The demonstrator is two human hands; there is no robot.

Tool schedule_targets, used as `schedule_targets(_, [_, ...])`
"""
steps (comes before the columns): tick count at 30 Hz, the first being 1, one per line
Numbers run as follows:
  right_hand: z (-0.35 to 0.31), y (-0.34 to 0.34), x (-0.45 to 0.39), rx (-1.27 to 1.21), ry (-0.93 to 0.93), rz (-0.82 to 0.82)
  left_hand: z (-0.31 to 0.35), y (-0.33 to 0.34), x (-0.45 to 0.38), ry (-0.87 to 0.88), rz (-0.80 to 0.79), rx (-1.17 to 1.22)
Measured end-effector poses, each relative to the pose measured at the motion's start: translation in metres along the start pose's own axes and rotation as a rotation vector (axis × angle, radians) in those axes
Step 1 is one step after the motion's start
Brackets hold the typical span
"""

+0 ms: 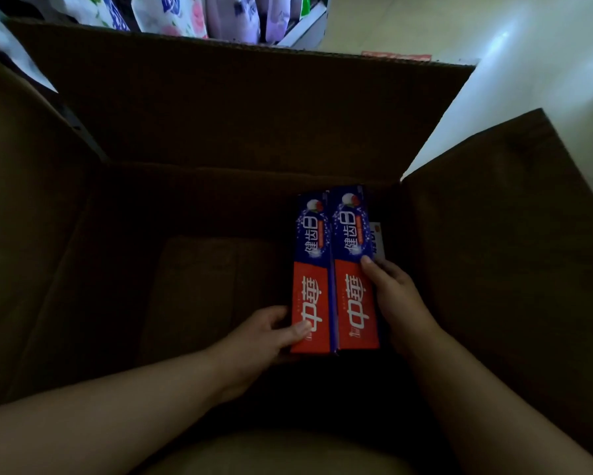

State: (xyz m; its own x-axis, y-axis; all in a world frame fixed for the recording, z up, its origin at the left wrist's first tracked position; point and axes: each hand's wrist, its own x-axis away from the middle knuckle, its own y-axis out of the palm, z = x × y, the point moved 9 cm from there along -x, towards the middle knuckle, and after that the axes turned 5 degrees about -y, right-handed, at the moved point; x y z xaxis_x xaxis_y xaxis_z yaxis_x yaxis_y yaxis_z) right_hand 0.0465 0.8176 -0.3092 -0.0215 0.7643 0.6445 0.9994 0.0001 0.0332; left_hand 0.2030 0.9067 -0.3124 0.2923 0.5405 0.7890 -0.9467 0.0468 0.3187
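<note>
Nearest me, both forearms reached down into the carton (pixel 65 234). Close to its right wall, my left hand (pixel 260 332) pinched the near end of the left toothpaste box (pixel 310 279), thumb on top. The right toothpaste box (pixel 353 269) lay touching it, and my right hand (pixel 396 299) curled round its outer edge. I judged it best to keep both boxes pressed flush and level, moving them as one pair. A white box (pixel 378 240) between them and that wall could snag; soft packets (pixel 171 15) stood beyond the carton's far flap
</note>
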Motion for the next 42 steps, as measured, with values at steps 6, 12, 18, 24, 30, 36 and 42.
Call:
schedule_targets(6, [0.000,-0.002,-0.003,0.017,-0.005,0.008,0.006,0.009,0.006,0.053,-0.053,0.077])
schedule_targets(12, [-0.002,0.001,0.002,-0.003,-0.010,-0.076,0.021,0.031,0.004,0.087,-0.080,0.031])
schedule_targets(18, [-0.006,0.013,0.003,0.169,-0.087,-0.139,0.024,0.034,-0.005,0.100,-0.085,-0.053])
schedule_targets(24, [-0.005,0.010,0.005,0.116,-0.062,-0.105,0.013,0.022,-0.016,0.053,-0.109,-0.062])
schedule_targets(30, [-0.001,0.005,0.002,0.096,-0.071,-0.081,0.015,-0.045,-0.052,0.057,0.306,-0.302])
schedule_targets(36, [0.002,0.001,0.002,0.082,-0.035,-0.075,-0.010,-0.045,-0.095,-0.089,0.277,-0.591])
schedule_targets(42, [0.003,0.003,0.004,0.157,-0.059,-0.041,-0.041,-0.018,-0.117,-0.063,0.205,-0.466])
